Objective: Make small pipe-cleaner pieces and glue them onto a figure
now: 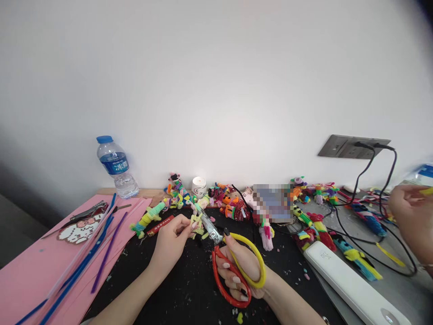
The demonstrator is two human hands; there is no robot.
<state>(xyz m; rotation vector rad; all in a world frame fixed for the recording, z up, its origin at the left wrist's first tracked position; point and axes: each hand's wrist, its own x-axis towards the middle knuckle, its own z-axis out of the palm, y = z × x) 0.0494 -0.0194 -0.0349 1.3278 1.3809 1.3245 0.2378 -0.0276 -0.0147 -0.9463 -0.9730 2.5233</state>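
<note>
- Firstly, in the head view, a capped water bottle (117, 168) stands by the wall at the far edge of the pink paper (30, 271); its fill level is unclear. A small white jar (199, 186) sits shut among pipe-cleaner figures (176, 192).
- The left hand (171, 241) pinches a pale yellow fuzzy piece (197, 224) over the black mat (189, 289), mid-table.
- The right hand (237, 267) grips scissors (214, 233), fingers through the red and yellow loops, blades at the piece.
- Another person's hand (411, 214) hovers far right.

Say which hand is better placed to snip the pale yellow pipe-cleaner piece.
Right, probably: the right hand grips the scissors, blades at the pipe-cleaner piece that the left hand pinches.
</note>
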